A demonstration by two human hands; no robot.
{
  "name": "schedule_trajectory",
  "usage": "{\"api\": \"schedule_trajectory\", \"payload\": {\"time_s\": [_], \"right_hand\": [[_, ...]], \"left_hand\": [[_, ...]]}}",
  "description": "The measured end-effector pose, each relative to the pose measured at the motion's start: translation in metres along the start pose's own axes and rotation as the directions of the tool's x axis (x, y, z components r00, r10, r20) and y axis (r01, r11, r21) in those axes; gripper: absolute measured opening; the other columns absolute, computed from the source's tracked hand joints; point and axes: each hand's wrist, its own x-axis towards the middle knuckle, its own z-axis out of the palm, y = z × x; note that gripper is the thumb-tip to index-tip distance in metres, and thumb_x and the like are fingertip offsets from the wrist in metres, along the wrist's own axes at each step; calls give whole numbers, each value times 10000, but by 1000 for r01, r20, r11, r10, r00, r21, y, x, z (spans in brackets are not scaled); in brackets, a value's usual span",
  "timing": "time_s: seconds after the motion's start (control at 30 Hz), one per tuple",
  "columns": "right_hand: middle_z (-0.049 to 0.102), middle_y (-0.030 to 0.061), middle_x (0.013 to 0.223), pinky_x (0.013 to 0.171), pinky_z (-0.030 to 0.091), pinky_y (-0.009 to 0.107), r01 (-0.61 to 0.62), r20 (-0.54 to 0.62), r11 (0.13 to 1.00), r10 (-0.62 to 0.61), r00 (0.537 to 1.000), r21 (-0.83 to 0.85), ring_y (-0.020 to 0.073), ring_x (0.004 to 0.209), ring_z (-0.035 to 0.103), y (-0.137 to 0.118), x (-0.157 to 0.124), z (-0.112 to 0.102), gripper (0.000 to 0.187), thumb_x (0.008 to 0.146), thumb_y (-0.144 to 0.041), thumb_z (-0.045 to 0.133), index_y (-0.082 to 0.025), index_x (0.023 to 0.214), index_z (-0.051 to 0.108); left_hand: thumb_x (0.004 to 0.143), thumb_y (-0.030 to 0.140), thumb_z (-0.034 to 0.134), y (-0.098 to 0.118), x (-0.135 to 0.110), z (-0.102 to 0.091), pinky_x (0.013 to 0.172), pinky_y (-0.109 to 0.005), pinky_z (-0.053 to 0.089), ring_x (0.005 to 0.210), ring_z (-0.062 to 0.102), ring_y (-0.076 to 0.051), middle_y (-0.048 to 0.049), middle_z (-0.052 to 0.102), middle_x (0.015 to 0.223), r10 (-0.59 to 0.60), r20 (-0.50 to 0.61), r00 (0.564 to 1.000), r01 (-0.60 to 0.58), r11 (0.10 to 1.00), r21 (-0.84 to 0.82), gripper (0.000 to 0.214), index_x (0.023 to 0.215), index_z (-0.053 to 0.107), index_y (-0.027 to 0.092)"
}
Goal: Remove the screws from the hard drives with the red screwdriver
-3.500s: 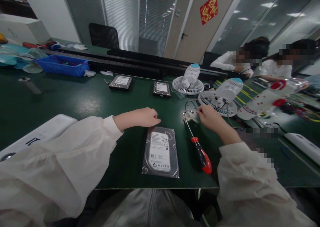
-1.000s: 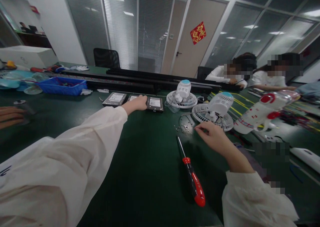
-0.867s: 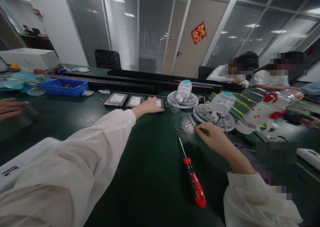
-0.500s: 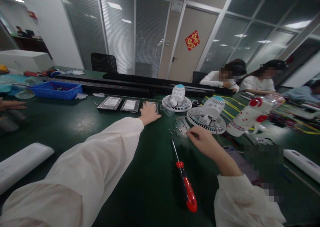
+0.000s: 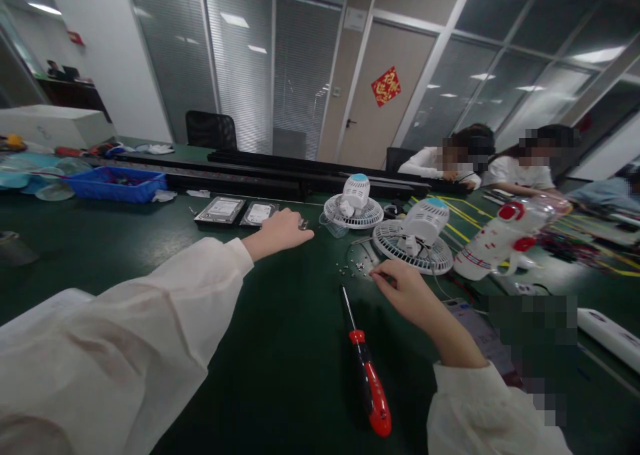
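The left hand (image 5: 278,231) covers most of a hard drive (image 5: 302,223); only its far edge shows. The screws (image 5: 357,267) by the right hand (image 5: 400,293) are too small to count. Co-workers' faces are blurred.

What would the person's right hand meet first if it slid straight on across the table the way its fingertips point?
The right hand points left and slightly away, at the small loose screws just off its fingertips. It would likely meet them first, though depth is hard to judge.
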Motion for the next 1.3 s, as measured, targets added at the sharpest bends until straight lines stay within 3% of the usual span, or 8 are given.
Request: {"api": "schedule_trajectory", "payload": {"time_s": [0.1, 0.33, 0.57, 0.73, 0.97, 1.1, 1.17, 1.3], "right_hand": [[731, 96, 900, 759, 500, 349, -4, 5, 1000, 4, 1000, 3, 221, 862, 649, -1, -1, 0, 193, 912, -209, 526, -160, 873, 708], [738, 95, 905, 730, 513, 339, 12, 34, 1000, -13, 999, 10, 220, 858, 662, -6, -3, 4, 199, 905, -228, 526, -173, 886, 716], [739, 102, 897, 743, 525, 354, 29, 43, 999, -29, 999, 15, 226, 844, 675, -7, -1, 7, 207, 890, -239, 531, -173, 889, 727], [746, 108, 914, 751, 528, 351, 26, 43, 1000, -26, 999, 13, 228, 862, 683, -8, -2, 8, 212, 890, -238, 531, -166, 901, 730], [747, 103, 917, 716, 526, 342, 20, 51, 1000, -21, 998, 8, 222, 841, 680, -6, -2, 7, 225, 895, -260, 532, -179, 915, 740], [745, 106, 934, 730, 536, 354, 10, 48, 1000, -10, 999, 5, 227, 854, 681, -3, -1, 10, 233, 896, -265, 526, -175, 927, 739], [744, 111, 939, 735, 543, 362, -1, 44, 1000, 1, 999, -1, 232, 859, 682, -1, -1, 12, 233, 892, -259, 526, -168, 933, 737], [741, 117, 939, 736, 547, 372, -11, 50, 1000, 12, 999, -23, 239, 863, 676, 0, 0, 17, 238, 887, -248, 525, -156, 949, 736]], "left_hand": [[869, 597, 528, -5, -46, -3, 995, -456, 500, 1202, 585, -330, -153, 608, 1351, 76, 30, 997, -78, 996, 39, 611, 1294, 627, 169], [852, 588, 516, -1, -159, 6, 899, -510, 560, 1293, 516, -361, -143, 519, 1489, 146, 71, 987, -154, 979, 131, 668, 1412, 540, 224], [778, 649, 615, 20, -222, 17, 850, -538, 601, 1394, 428, -422, -165, 406, 1590, 129, 160, 979, -154, 975, 158, 808, 1467, 502, 243], [758, 734, 632, 33, -241, 31, 862, -582, 593, 1419, 407, -455, -196, 350, 1629, 166, 234, 958, -213, 958, 193, 959, 1560, 383, 272], [809, 817, 497, 43, -238, 34, 818, -546, 624, 1436, 402, -461, -248, 298, 1635, 266, 327, 907, -341, 919, 199, 1014, 1584, 339, 182], [889, 729, 492, 42, -242, 43, 691, -395, 648, 1341, 536, -405, -227, 403, 1590, 397, 258, 881, -455, 860, 231, 845, 1528, 458, 177], [917, 677, 506, 39, -245, 51, 638, -327, 627, 1296, 580, -370, -222, 456, 1558, 510, 195, 838, -545, 802, 243, 761, 1478, 530, 164], [948, 613, 517, 33, -250, 62, 590, -287, 583, 1304, 575, -341, -217, 521, 1509, 614, 109, 782, -615, 729, 301, 692, 1437, 567, 126]]}}
